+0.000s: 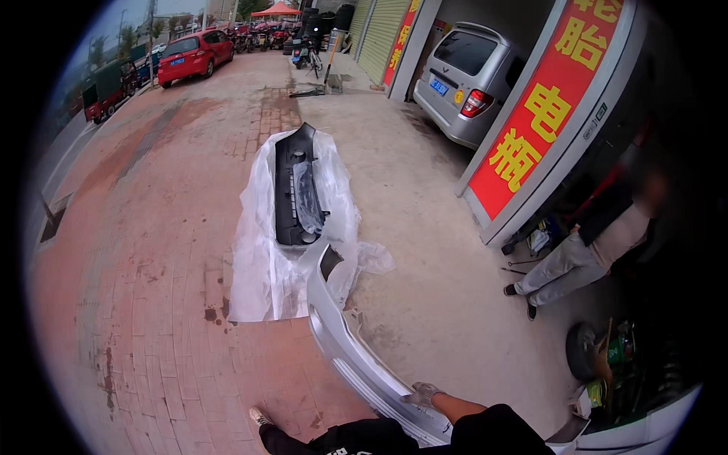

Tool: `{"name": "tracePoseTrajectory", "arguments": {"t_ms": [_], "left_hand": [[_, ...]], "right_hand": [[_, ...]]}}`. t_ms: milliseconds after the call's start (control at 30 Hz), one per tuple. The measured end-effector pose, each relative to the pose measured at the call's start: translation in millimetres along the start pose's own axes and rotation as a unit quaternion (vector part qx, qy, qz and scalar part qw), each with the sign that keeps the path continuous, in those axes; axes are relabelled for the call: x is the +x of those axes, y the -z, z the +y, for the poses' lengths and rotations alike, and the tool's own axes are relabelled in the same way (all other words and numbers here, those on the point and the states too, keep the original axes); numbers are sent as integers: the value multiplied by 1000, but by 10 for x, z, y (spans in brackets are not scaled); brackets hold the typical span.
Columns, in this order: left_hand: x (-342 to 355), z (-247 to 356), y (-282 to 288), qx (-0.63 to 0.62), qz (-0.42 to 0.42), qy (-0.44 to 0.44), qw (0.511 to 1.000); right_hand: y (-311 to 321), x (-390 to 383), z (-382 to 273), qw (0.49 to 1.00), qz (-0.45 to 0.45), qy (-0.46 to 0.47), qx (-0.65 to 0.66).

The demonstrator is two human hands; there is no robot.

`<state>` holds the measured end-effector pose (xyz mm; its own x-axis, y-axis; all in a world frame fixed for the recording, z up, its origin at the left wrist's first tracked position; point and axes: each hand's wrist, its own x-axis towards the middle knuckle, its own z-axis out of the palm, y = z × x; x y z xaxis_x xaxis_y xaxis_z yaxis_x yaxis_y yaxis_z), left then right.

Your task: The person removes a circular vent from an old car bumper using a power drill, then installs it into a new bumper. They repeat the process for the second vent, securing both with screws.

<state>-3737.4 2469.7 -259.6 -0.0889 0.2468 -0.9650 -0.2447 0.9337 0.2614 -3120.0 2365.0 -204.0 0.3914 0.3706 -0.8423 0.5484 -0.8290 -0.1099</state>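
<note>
A silver car bumper stretches in a long curve from the plastic sheet down to the lower right, across the front of my body. My right hand, in what looks like a grey glove, is closed over the bumper's upper edge. My left hand is out of sight. Ahead, a black bumper lies on a crumpled clear plastic sheet spread on the ground. A piece in clear wrapping rests on the black bumper.
A person stands at the right by the open garage, near a tyre and clutter. A silver van is parked in the garage, beside a red sign pillar. A red car and scooter are farther off.
</note>
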Motion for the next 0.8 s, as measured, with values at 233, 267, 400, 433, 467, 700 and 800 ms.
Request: {"name": "tracePoseTrajectory", "arguments": {"t_ms": [233, 267, 400, 433, 467, 700, 800], "left_hand": [[739, 3733, -768, 200, -90, -83, 972], [792, 4198, -955, 227, -99, -94, 964], [969, 5587, -1690, 301, -138, -120, 936], [1035, 5846, -1889, 317, -148, -121, 929], [1126, 6087, -2116, 338, -158, -119, 920], [1792, 7695, -2907, 408, -150, -70, 898], [1935, 8427, -3030, 418, -124, -62, 898]], "right_hand": [[-485, -93, -1457, 996, 81, 1, 22], [-572, -111, -1733, 995, 89, 10, 32], [-293, -210, -2912, 995, 69, -11, 70], [-280, -48, -3061, 995, 58, -9, 80], [-396, 225, -3168, 994, 46, -10, 95], [-58, 1293, -4762, 984, -24, 10, 176], [479, 1531, -5455, 983, -36, 34, 178]]}}
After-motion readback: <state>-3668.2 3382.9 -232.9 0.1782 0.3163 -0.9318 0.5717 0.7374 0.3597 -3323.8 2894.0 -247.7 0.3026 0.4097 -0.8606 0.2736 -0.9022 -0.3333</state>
